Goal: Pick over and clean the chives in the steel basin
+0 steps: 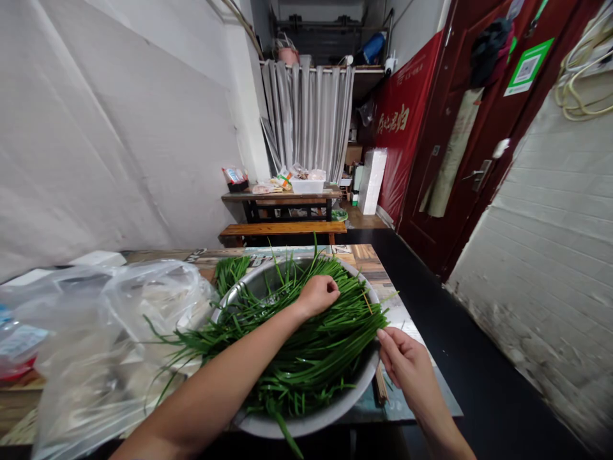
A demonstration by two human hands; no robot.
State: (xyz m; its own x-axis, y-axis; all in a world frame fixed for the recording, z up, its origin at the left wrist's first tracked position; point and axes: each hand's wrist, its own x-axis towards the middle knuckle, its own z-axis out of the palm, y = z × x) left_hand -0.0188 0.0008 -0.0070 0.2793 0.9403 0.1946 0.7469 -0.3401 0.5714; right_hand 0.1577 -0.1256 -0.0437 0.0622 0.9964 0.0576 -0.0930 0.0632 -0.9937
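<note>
Centre frame: left hand (318, 294) fisted on chives (306, 345) in metal basin (330, 415); lower right, right hand (405, 361) pinching one leaf.

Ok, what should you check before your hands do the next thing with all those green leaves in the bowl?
1. Left hand on the green leaves: ok, it rests curled on top of the pile.
2. Right hand free to help: ok, it sits at the bowl's right edge, fingers touching leaf tips.
3. Metal bowl steady on the table: cannot tell, its near rim sits close to the table's edge.
4. Leaves inside the bowl: not ok, some spill over the left rim.
5. Plastic bag out of the way: ok, it lies left of the bowl.
</note>
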